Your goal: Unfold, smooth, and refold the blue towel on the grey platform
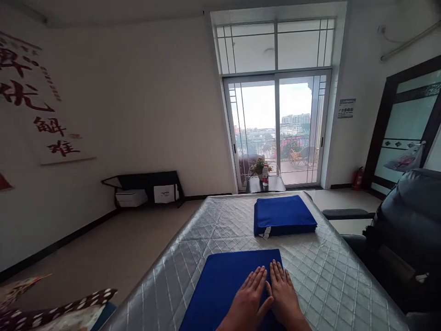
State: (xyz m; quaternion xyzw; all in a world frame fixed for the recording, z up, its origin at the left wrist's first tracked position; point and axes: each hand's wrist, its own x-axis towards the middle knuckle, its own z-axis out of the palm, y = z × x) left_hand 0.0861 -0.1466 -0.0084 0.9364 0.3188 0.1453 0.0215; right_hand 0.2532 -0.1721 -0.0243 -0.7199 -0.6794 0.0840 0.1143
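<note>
A flat blue folded cloth panel [215, 285] lies on the quilted silver table cover [179, 257], close to me. My left hand [251, 294] rests palm down on it, fingers stretched out and the thumb toward the right. Beside it, my right hand [283, 290] also lies flat, along the panel's right edge. The two thumbs nearly meet. Neither hand grips anything. Farther back on the table stands a thicker folded blue stack [284, 214], with a white tag [267, 232] at its front left corner.
Past the table's far edge, a small dark table [272, 185] holds a bottle [265, 175] and a potted plant [259, 166]. A black armchair [409, 216] stands close on the right. Patterned fabric [76, 312] shows at lower left. Sliding glass doors [255, 119] are beyond.
</note>
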